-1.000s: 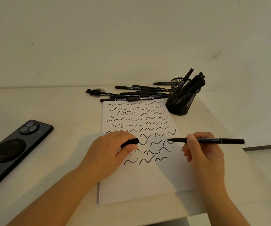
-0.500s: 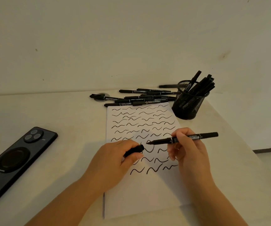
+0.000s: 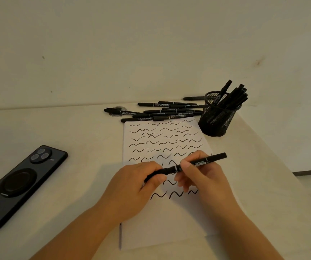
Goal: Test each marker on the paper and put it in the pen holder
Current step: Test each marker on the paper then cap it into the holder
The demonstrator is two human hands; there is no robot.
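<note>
1. Pale wall behind a cream table [image 3: 72, 132]; on it lies a sheet of paper [image 3: 169, 228] covered in rows of black squiggles.
2. Over the paper, the right hand [image 3: 205, 177] pinches a black marker [image 3: 199, 163] at mid-barrel, held nearly level.
3. At the marker's left end, the left hand [image 3: 134, 186] has its fingers curled around the cap [image 3: 156, 174]; whether the cap is fully seated cannot be told.
4. Risk: a half-seated cap could fall off or let the tip smear fingers or paper.
5. At far right stands a mesh pen holder [image 3: 216, 119], crowded with markers leaning right; pushing another in could tip it or catch on them.
6. Loose markers [image 3: 160, 114] lie just beyond the paper's top edge; a reaching sleeve could roll them.
7. A black phone [image 3: 19, 184] lies well apart, at left.
</note>
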